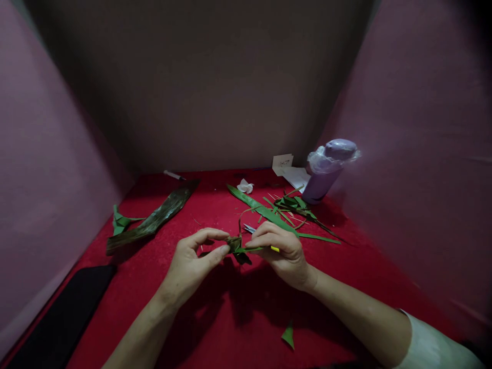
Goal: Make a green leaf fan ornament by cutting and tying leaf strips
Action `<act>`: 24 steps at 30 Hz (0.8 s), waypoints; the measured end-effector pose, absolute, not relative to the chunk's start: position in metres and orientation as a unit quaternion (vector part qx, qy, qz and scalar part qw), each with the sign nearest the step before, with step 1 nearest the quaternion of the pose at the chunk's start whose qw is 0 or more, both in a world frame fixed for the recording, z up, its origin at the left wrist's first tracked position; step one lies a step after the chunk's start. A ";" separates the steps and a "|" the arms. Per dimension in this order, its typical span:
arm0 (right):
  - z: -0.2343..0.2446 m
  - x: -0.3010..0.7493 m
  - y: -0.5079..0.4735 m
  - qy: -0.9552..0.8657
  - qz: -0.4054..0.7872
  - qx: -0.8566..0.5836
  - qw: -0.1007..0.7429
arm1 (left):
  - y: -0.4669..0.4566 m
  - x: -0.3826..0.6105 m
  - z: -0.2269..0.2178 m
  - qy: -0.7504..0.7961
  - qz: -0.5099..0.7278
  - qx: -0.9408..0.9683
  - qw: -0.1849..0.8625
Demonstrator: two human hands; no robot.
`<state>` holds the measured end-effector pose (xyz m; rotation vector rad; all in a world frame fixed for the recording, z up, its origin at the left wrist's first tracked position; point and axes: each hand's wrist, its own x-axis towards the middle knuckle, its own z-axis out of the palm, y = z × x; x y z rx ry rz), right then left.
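A small folded leaf piece, brown-green with a dark green flap below, is held up in the middle over the red cloth. My left hand pinches its left side between thumb and fingers. From the right, my right hand pinches a green leaf strip that runs out of the same piece. A thin brown strand rises in a loop above it. Behind my right hand lie scissors, their blade tips showing; the yellow bit by my palm may be their handle.
Long green leaves and scraps lie behind my right hand. A purple bottle with plastic wrap stands back right, near papers. At left are a wide dark leaf, a syringe and a black pad.
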<state>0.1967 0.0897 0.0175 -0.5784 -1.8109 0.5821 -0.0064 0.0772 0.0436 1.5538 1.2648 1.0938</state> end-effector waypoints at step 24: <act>0.026 0.204 0.096 -0.645 0.487 -0.254 0.532 | 0.072 -0.008 0.046 0.483 0.445 0.578 0.484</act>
